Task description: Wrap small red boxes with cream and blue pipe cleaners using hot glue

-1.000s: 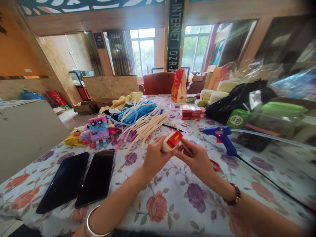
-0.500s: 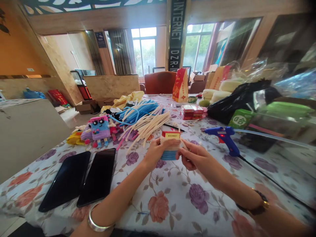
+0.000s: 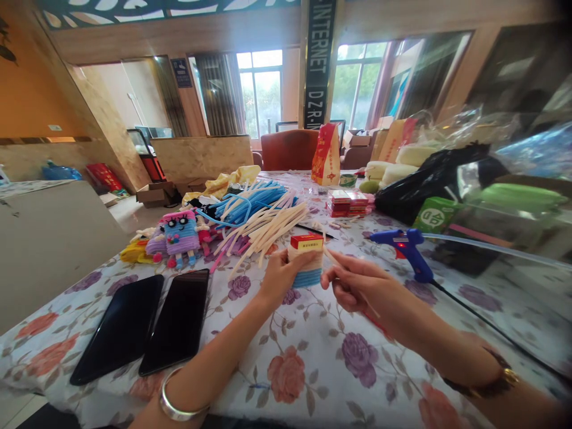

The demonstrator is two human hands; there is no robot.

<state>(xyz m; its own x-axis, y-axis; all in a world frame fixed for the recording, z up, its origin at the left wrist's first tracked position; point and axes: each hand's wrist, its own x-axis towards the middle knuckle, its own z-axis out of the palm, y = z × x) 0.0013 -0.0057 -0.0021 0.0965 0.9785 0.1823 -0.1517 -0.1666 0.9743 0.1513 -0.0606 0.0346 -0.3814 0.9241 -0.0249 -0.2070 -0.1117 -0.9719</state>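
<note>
My left hand [image 3: 286,275] grips a small red and yellow box [image 3: 307,242] whose lower part is wrapped in rows of fuzzy pipe cleaner, blue [image 3: 308,277] at the bottom and cream above. The thumb lies across the cream rows. Just right of the box, my right hand [image 3: 357,286] has its fingers closed on a cream pipe cleaner [image 3: 328,255] that runs from the box's side. A pale end pokes out below that hand, beside a red edge I cannot make out. Beyond the box lies a pile of loose cream pipe cleaners [image 3: 272,229], with blue ones [image 3: 250,199] behind.
A blue glue gun [image 3: 409,247] with its red light on lies at right, its cord trailing forward. Two black phones or tablets [image 3: 179,319] lie at left. Finished fuzzy dolls [image 3: 181,232], stacked red boxes [image 3: 347,204] and a black plastic bag [image 3: 429,179] stand farther back.
My right hand has moved a little right and toward me, away from the box, along the cream pipe cleaner. The box has tilted slightly, showing more of its red top.
</note>
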